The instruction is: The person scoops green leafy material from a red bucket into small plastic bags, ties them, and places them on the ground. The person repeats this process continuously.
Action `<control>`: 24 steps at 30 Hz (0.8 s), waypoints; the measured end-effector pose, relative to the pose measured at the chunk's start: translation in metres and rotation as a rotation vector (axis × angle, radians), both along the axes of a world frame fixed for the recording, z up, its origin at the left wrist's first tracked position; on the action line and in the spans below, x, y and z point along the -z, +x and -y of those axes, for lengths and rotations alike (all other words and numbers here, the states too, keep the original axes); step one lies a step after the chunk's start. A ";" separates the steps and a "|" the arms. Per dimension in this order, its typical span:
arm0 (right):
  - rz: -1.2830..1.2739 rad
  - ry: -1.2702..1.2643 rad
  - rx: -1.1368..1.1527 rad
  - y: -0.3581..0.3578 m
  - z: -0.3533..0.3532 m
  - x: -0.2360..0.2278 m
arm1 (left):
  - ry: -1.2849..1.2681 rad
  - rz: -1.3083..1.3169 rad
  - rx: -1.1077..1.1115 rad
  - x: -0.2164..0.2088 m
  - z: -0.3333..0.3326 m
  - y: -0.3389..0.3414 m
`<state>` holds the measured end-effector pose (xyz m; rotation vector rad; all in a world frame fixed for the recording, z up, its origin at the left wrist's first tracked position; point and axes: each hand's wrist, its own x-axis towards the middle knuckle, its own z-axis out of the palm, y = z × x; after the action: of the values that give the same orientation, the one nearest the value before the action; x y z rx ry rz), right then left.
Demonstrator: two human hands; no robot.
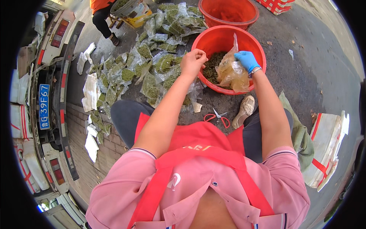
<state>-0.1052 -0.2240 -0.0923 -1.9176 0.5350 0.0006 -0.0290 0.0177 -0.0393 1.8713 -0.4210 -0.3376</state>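
My right hand (247,61), in a blue glove, grips a crumpled clear plastic bag (230,71) over a red tub (257,44). The bag looks yellowish and wet. Below it, loose small green-brown plant pieces (212,68) lie in the tub. My bare left hand (193,63) is at the tub's left rim, thumb and fingertips pressed together. Whatever is between those fingertips, if anything, is too small to make out. Red-handled scissors (217,117) lie partly spread on the ground, near my shoe (245,110).
Many clear bags of green plant matter (166,63) cover the ground to the left. Behind stands a second red tub (228,11). A person (102,19) sits by a bucket (131,13). White foam boxes (326,147) are at right, a truck's rear (57,95) at left.
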 end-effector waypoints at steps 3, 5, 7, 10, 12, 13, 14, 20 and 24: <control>0.063 0.289 0.102 -0.003 0.017 0.008 | 0.122 -0.022 0.038 0.006 -0.012 -0.005; 0.126 0.527 0.137 -0.004 0.007 -0.026 | 0.203 0.004 0.042 0.019 -0.025 0.000; 0.157 0.535 0.118 -0.009 0.009 -0.034 | 0.132 -0.077 0.082 0.030 -0.021 -0.004; 0.206 0.422 0.053 -0.017 0.007 -0.034 | 0.047 -0.170 0.145 0.036 -0.013 -0.010; 0.297 0.489 0.074 -0.024 0.004 -0.046 | 0.002 -0.231 0.147 0.034 -0.009 -0.015; 0.303 0.445 0.076 -0.026 0.005 -0.053 | -0.007 -0.256 0.177 0.036 -0.010 -0.013; 0.351 0.450 0.079 -0.028 0.007 -0.057 | -0.015 -0.279 0.169 0.035 -0.013 -0.013; 0.610 0.613 0.186 -0.058 0.022 -0.107 | -0.119 -0.326 0.205 -0.003 -0.004 -0.026; 0.787 0.568 0.349 -0.109 0.049 -0.127 | -0.257 -0.393 0.275 -0.030 0.018 -0.040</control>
<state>-0.2146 -0.2733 0.0343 -1.1191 0.2730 -0.7213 -0.0695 0.0001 -0.0095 1.4543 -0.4285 -0.7837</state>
